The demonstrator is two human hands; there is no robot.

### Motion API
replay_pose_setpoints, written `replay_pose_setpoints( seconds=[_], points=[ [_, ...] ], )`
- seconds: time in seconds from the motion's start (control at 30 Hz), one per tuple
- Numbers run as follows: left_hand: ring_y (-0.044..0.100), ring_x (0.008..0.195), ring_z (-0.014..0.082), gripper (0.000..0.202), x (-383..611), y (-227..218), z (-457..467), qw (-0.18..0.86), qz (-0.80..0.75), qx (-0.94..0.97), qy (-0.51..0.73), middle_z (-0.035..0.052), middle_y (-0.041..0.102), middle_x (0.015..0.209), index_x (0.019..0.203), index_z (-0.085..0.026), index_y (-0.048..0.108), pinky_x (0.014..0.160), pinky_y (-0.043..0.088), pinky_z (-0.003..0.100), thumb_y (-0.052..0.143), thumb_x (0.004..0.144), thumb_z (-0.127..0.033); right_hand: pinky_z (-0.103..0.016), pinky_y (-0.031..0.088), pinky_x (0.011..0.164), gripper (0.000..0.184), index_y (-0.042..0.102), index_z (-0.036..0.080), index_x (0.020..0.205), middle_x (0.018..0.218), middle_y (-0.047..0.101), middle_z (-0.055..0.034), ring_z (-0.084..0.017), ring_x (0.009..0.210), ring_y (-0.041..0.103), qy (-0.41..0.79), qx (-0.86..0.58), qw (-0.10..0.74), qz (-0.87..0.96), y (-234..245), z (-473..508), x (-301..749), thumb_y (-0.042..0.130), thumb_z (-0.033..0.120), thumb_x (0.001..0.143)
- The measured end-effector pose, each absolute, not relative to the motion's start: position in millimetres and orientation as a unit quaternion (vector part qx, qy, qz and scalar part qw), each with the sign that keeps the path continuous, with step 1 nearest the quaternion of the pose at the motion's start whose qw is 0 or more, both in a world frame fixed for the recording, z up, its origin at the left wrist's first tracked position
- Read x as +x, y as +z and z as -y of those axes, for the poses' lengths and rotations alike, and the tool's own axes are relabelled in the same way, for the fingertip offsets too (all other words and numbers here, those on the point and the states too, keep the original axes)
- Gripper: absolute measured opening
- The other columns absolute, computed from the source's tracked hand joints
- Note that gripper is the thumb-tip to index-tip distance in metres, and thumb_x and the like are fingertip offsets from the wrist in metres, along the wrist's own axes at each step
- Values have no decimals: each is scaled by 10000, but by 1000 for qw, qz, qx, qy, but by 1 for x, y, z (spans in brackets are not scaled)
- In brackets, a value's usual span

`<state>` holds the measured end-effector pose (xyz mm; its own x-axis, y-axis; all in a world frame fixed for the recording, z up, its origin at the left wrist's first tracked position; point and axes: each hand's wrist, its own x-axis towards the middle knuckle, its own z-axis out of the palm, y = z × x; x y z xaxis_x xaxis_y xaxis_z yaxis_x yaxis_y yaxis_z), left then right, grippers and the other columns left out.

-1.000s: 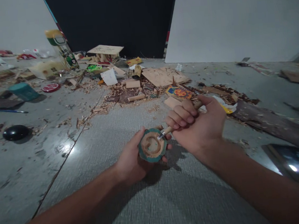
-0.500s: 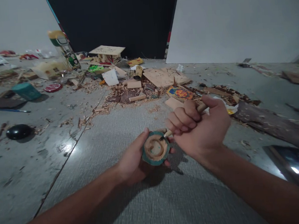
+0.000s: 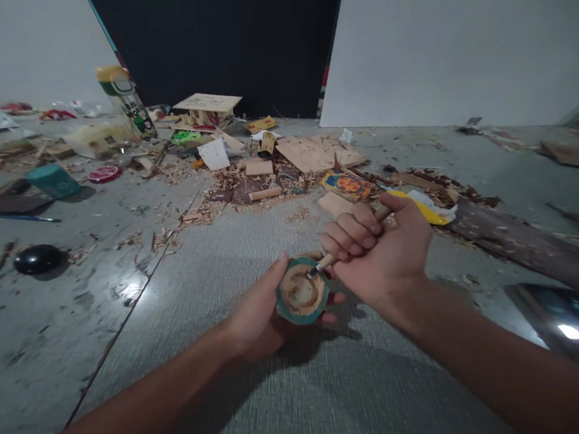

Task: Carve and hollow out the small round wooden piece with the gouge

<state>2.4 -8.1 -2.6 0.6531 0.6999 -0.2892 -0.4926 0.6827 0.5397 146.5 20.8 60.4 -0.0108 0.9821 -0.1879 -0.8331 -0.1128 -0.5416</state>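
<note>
My left hand is closed around a small round wooden piece with a blue-green painted outside and a bare, hollowed face turned up. Inside the hollow a raised ring of wood surrounds a paler middle. My right hand is wrapped in a fist around the wooden handle of a carving tool. The short metal tip of the tool rests at the upper right of the hollow, seemingly touching the wood. Part of the handle shows past my thumb; the rest is hidden by my fingers.
Wood shavings and offcuts litter the floor ahead, beside a flat board. On the left are a black oval object, a teal block and a red lid. A dark glossy device reflects light at right.
The tool's tip has moved slightly left and down, further into the hollow. My right hand has shifted a little left, uncovering more of a yellow packet behind it. My left hand still holds the piece.
</note>
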Motion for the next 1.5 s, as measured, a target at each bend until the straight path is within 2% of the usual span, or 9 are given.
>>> replay_pose_setpoints(
  seconds=[0.07,0.17,0.3,0.43,0.53,0.6,0.77,0.97,1.5],
  points=[
    [682,906,234,607,2,-4,8,893,-238,211,318,133,693,1042,1122,-135,652,792,520,372,224,1007,-550,-268,155,379,401,104,221,550,430,97,59,-96,387,103,695,-270,648,154,64,-20,147,457,342,697],
    [681,808,208,636,3,-7,8,886,-234,214,338,113,695,916,1096,-137,654,715,516,325,217,992,-586,-269,165,388,382,133,218,515,416,116,47,-98,391,120,689,-274,642,195,70,-17,147,419,376,713],
    [695,815,205,598,3,-11,6,878,-210,182,389,104,709,990,1111,-177,657,622,490,277,225,997,-575,-278,196,400,380,227,217,438,390,139,35,-102,376,167,652,-259,648,297,75,-11,145,396,386,733],
    [707,885,226,440,-3,-14,2,906,-153,135,370,101,730,1011,1102,-152,670,772,526,344,331,1005,-416,-289,213,422,395,311,213,428,390,177,38,-101,376,194,608,-243,650,387,71,-8,143,455,394,748],
    [705,912,232,348,-7,-13,2,918,-107,112,366,92,740,1005,1103,-153,668,826,524,365,408,934,-309,-305,231,449,411,319,215,442,403,201,38,-105,394,208,586,-238,647,425,66,-6,142,495,408,759],
    [703,926,241,344,-8,-11,3,920,-98,109,364,98,737,1013,1085,-152,667,825,528,369,426,924,-337,-316,255,468,424,329,217,453,414,221,36,-113,407,232,581,-228,631,461,64,-5,144,514,423,774],
    [685,1008,279,442,-4,-9,7,929,-127,123,326,121,717,1074,1119,-169,648,857,536,464,374,986,-489,-335,294,489,424,356,225,479,435,264,25,-132,427,271,580,-201,590,524,63,-5,149,506,439,813],
    [691,963,256,474,-1,-13,5,909,-122,165,364,134,710,1040,1086,-123,667,714,559,340,314,1007,-429,-340,293,490,436,356,230,488,442,269,22,-143,431,277,557,-205,593,544,65,-6,151,483,437,849],
    [686,884,253,455,1,-12,5,906,-153,135,370,120,691,1027,1061,-147,655,640,543,348,303,1011,-432,-287,225,432,427,326,213,429,384,203,43,-107,381,201,592,-244,626,445,64,-9,141,515,396,766]
  ],
)
